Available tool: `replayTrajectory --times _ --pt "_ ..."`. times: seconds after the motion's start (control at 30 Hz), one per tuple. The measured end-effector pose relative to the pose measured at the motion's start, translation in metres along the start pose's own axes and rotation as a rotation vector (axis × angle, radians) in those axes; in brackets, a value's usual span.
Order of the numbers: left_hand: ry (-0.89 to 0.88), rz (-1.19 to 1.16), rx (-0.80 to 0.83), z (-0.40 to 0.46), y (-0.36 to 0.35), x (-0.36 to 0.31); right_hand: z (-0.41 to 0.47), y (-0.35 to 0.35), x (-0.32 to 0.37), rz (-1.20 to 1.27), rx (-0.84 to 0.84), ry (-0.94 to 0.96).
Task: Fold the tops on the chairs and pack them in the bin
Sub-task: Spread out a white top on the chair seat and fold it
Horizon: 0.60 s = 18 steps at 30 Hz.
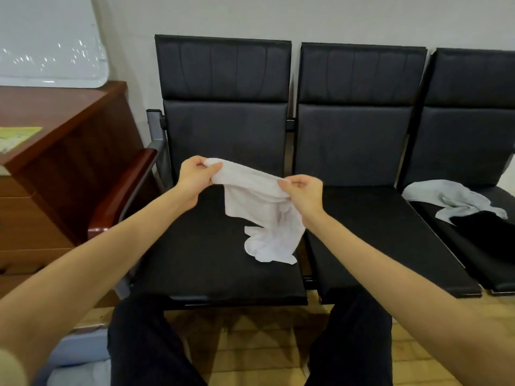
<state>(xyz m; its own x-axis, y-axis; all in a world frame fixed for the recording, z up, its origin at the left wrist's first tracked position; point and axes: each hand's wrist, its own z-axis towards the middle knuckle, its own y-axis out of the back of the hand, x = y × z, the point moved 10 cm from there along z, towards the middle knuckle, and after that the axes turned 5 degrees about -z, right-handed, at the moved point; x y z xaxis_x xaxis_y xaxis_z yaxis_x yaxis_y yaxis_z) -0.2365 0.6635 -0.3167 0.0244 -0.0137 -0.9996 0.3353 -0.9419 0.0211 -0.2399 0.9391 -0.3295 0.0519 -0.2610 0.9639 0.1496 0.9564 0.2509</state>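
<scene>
A white top (259, 210) hangs in the air above the seat of the leftmost black chair (217, 263), near the gap to the next chair. Its upper edge is stretched between the two hands, and the rest falls down in loose folds; the lowest corner seems to touch the seat near its right side, but this is not sure.

The left hand (195, 176) pinches the upper left corner of the top, with the thumb and the curled fingers closed on the cloth. The right hand (303, 193) pinches the upper right part of the same edge between thumb and fingertips. Both forearms are bare and reach forward from the lower corners.

The middle chair (370, 232) has nothing on its seat. On the right chair (473, 129) lies a crumpled light blue top (451, 199), and just beside it, partly under it, a black garment (482, 232).

At the left stands a reddish wooden desk (69, 140) with a yellow-green paper (16, 136) on it. Below, the person's legs in dark trousers (145, 344) stand on a wooden floor (250, 352). In the lower left corner a pale blue-grey container (78, 349) is partly seen; what it is exactly cannot be told.
</scene>
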Motion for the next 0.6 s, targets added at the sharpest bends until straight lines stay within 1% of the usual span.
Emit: replayTrajectory --times 0.1,0.13,0.23,0.27,0.3,0.33,0.37,0.43,0.53,0.6 --pt "0.009 0.178 0.056 0.003 0.02 0.036 -0.033 -0.049 -0.064 -0.186 0.209 -0.082" --pt "0.014 0.259 0.094 0.0 0.027 0.05 -0.046 -0.069 -0.085 -0.241 0.314 -0.121" --pt "0.015 0.529 0.226 -0.016 0.047 0.092 -0.091 -0.126 -0.139 -0.416 0.765 -0.307" --pt "0.022 0.62 0.269 -0.021 0.055 0.107 -0.101 -0.138 -0.152 -0.477 0.885 -0.354" --pt "0.034 0.699 0.304 -0.026 0.063 0.119 -0.104 -0.146 -0.16 -0.526 0.951 -0.371" --pt "0.045 0.759 0.33 -0.03 0.072 0.131 -0.1 -0.152 -0.163 -0.552 0.959 -0.361" --pt "0.06 0.806 0.349 -0.034 0.081 0.143 -0.09 -0.157 -0.164 -0.56 0.923 -0.341" --pt "0.093 0.855 0.352 -0.042 0.097 0.161 -0.063 -0.165 -0.164 -0.546 0.797 -0.298" --pt "0.198 0.837 0.312 -0.053 0.121 0.185 -0.027 -0.187 -0.16 -0.572 0.655 -0.186" --pt "0.238 0.821 0.3 -0.059 0.131 0.196 -0.013 -0.213 -0.158 -0.67 0.63 -0.075"
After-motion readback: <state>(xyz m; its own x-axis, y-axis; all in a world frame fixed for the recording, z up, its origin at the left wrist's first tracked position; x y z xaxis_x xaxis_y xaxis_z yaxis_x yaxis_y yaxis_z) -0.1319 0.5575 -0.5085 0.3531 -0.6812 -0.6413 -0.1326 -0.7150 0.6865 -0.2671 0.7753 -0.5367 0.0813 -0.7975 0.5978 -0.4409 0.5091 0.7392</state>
